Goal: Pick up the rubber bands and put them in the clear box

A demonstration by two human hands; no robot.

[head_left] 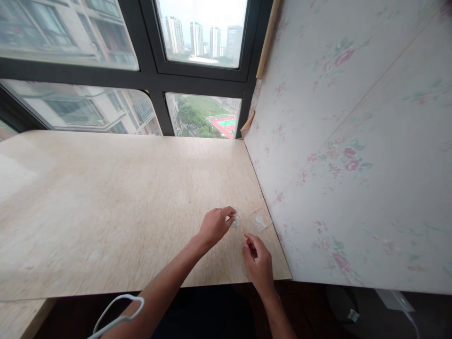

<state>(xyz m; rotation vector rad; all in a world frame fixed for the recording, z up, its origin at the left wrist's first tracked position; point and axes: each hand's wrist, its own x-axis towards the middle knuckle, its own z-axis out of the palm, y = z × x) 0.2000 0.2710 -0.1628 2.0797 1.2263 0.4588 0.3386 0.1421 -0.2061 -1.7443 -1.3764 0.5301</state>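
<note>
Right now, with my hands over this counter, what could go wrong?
The clear square, lying close to the wall, is see-through on a pale counter and might be overlooked or knocked. The small piece at your left hand could slip if the grip is light. Anything dropped by your right hand could go over the front edge.

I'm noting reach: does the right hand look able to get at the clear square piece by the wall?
Probably yes: the clear square piece lies just beyond the right hand, with nothing visible between them; the left hand is off to one side.
</note>
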